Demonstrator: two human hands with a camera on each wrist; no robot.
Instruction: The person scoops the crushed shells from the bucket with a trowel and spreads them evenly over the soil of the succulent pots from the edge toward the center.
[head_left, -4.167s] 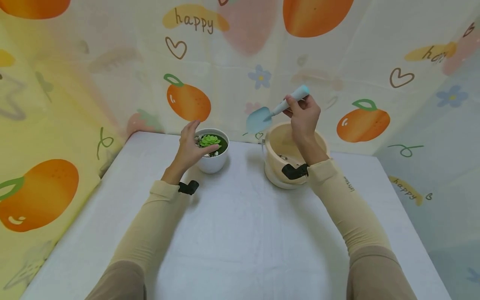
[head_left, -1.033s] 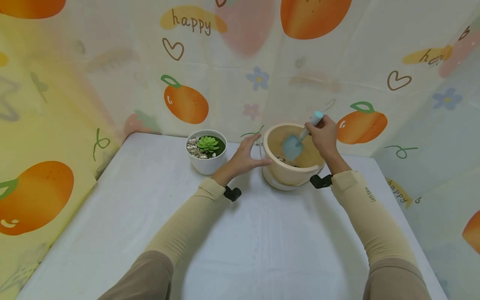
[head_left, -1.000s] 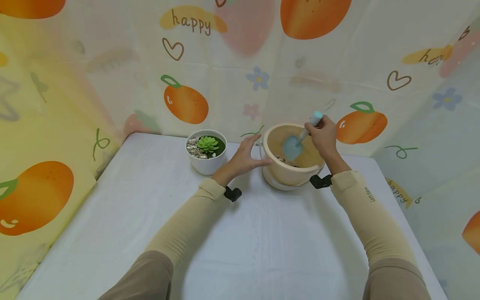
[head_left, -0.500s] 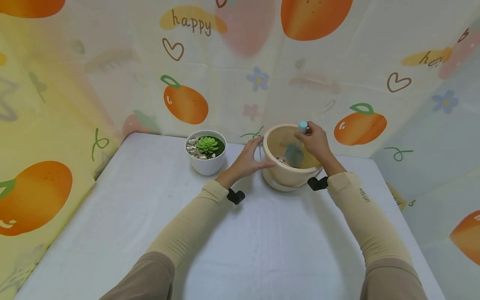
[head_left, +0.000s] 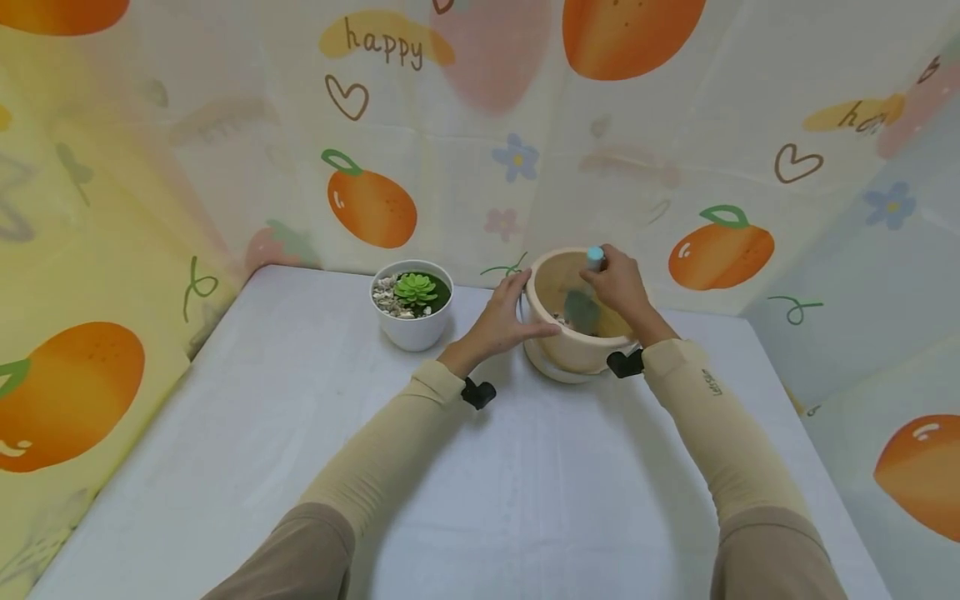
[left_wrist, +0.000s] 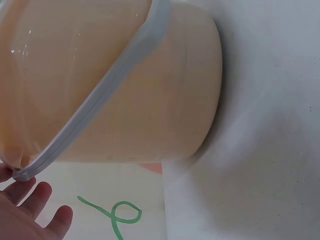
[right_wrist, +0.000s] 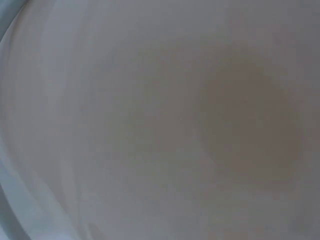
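In the head view a small trowel (head_left: 582,312) with a pale blue handle stands nearly upright inside a beige bucket (head_left: 573,353). My right hand (head_left: 622,282) grips the trowel's handle, and the blade is down among a few pebbles at the bottom. My left hand (head_left: 501,320) rests at the bucket's left rim, thumb along the front and fingers spread toward the back. The left wrist view has the fingertips (left_wrist: 42,195) beside the end of the bucket's grey carrying handle (left_wrist: 95,100). Only the bucket's blurred wall (right_wrist: 165,120) fills most of the right wrist view.
A white pot (head_left: 412,332) with a green succulent (head_left: 416,288) and pale pebbles stands left of the bucket. Both are near the back of a table covered in white cloth (head_left: 540,500). A fruit-printed curtain (head_left: 465,167) hangs close behind.
Both hands began apart, the left at the white pot and the right holding the trowel above the bucket. The left moved right to the bucket's rim; the trowel went down inside, turned upright and shifted left.
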